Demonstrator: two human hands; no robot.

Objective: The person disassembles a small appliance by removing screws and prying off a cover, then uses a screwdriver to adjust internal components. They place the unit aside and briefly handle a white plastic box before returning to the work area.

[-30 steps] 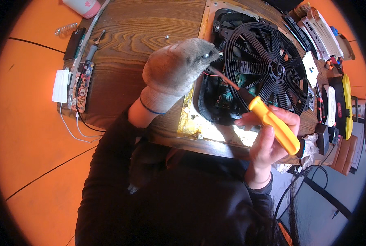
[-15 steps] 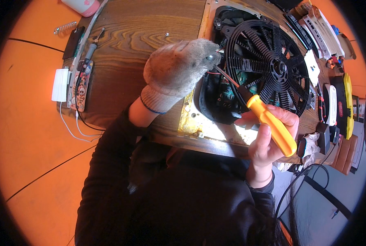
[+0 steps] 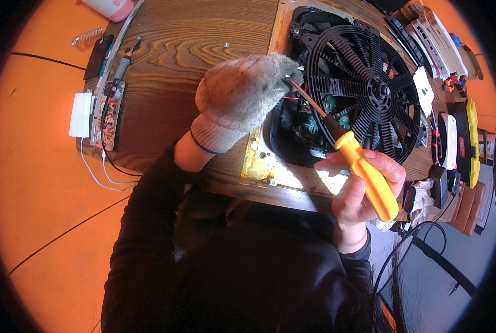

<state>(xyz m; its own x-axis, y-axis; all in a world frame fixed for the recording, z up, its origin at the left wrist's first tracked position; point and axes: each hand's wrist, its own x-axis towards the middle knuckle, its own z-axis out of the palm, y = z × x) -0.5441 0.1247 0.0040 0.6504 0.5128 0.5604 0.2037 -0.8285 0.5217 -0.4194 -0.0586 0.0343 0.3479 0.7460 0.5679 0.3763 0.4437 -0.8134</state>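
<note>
Beside the black fan [image 3: 379,92], I observe the right hand [image 3: 349,202] pinching a yellow screwdriver [image 3: 372,180], tip at the gloved left hand [image 3: 239,89]; its finger closure I cannot tell.

Orange floor [image 3: 42,183] lies left of the wooden table [image 3: 176,72].

My left hand [image 3: 242,87], gloved, points to two o'clock, grip unclear; my right hand [image 3: 364,191], bare, curls closed at three o'clock.
</note>
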